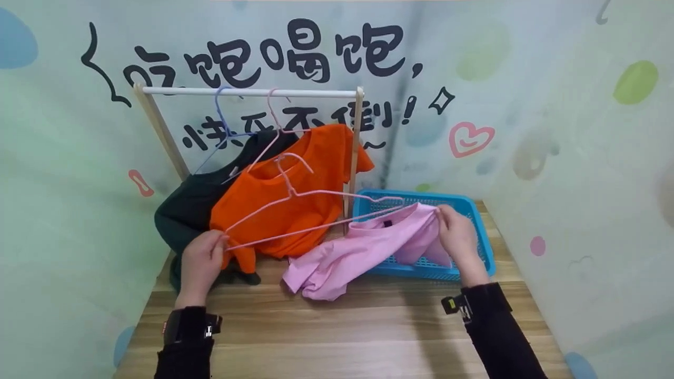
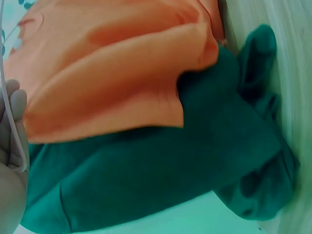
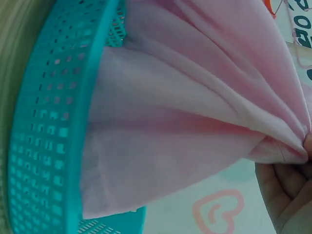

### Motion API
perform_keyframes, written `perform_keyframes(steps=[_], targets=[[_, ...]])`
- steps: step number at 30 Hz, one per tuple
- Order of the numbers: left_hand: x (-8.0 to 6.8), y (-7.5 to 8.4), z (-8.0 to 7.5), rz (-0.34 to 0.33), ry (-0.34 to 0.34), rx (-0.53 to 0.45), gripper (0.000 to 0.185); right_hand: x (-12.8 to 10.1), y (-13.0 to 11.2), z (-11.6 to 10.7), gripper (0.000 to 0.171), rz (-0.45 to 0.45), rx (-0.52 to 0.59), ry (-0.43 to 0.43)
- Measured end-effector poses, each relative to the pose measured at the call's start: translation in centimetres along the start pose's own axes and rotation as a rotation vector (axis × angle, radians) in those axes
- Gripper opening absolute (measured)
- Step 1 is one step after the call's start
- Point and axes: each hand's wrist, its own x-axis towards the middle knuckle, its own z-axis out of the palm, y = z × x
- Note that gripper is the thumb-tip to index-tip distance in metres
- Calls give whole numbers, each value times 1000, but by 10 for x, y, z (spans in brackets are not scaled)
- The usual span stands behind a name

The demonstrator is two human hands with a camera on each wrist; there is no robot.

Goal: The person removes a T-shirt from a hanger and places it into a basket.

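The pink hanger stretches across the middle of the head view, its hook up near the centre and its far end reaching to the pink shirt. My left hand, at lower left, pinches the hanger's near corner between curled fingers; in the left wrist view the thin wire runs down the left edge across my fingers. My right hand, right of centre, grips a bunched fold of the pink shirt, fingers closed round the cloth; in the right wrist view the fabric gathers to a point at my fingers in the lower right corner. The shirt drapes from the blue basket over its front rim and down onto the wooden table, lying crumpled at centre. Behind the hanger, an orange shirt and a dark green shirt hang from their own hangers on the white rail in the upper left, their hems resting on the table just beside my left hand
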Motion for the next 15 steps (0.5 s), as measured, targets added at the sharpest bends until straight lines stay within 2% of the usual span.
perform_keyframes(steps=[5,8,15], targets=[[-4,-7,0,28,88,21,13,-16,3,11,17,-143,1,-134],[-6,-7,2,-5,110,19,14,-27,3,20,15,-215,-33,-212],[-4,-2,6,-86,170,56,14,-46,9,43,13,-253,-92,-296]])
